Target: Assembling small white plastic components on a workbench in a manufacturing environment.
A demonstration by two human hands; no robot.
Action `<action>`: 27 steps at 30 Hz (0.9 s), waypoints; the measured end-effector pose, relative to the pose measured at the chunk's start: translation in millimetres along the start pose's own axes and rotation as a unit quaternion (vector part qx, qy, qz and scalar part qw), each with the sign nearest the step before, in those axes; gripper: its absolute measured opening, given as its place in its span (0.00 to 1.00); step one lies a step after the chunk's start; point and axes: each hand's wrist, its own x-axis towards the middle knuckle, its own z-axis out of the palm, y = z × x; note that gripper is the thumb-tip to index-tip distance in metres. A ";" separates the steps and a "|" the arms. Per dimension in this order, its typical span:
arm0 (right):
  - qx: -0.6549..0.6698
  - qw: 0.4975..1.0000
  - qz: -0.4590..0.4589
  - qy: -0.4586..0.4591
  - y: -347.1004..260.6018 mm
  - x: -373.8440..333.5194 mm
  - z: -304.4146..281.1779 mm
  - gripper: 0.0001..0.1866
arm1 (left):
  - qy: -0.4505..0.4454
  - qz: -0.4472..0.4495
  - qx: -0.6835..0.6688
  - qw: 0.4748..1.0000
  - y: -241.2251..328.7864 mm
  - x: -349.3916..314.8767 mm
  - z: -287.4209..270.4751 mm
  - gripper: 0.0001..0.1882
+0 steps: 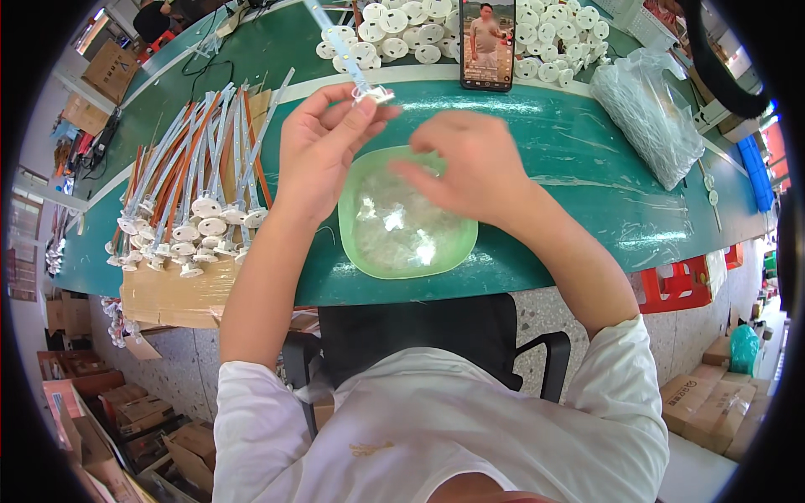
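A narrow pale-blue strip (pixel 340 44) with a round white end piece (pixel 379 96) rises from the left hand (pixel 321 147), near the far rim of a rounded-square light-green plastic bowl (pixel 346 230). Held only at its lower end, the long strip could tip or bend, and a slack thumb could let it drop. The left thumb and fingers are clamped on the end piece; the fingers of the right hand (pixel 470 163), blurred over the bowl's far right side, look half-curled, and whether they grip anything cannot be told. At left, similar strips (pixel 197 180) lie bunched on the glossy green counter (pixel 553 180)
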 end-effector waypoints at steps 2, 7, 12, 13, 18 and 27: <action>0.019 0.995 -0.039 -0.094 -1.0 -0.6 -0.6 0.13 | 0.010 -0.001 -0.010 1.000 -0.7 1.5 -3.4 0.14; 0.081 0.956 -0.070 -0.271 -5.4 -9.5 0.4 0.13 | 0.002 -0.042 -0.004 0.999 1.6 -1.8 0.8 0.16; 0.155 0.936 -0.075 -0.306 -1.3 -5.8 1.4 0.07 | -0.002 -0.051 0.003 0.999 -1.9 -0.9 0.5 0.17; 0.169 0.936 -0.067 -0.301 -0.1 -5.2 1.4 0.07 | 0.002 -0.052 0.002 0.999 -2.1 -0.3 1.9 0.17; 0.202 0.937 -0.034 -0.283 -4.4 -2.8 3.0 0.05 | 0.009 -0.050 0.044 0.998 -3.4 -1.3 1.5 0.16; 0.186 0.955 0.047 -0.225 -6.6 1.4 -3.0 0.04 | -0.035 -0.033 0.015 0.999 -6.9 -6.3 5.7 0.18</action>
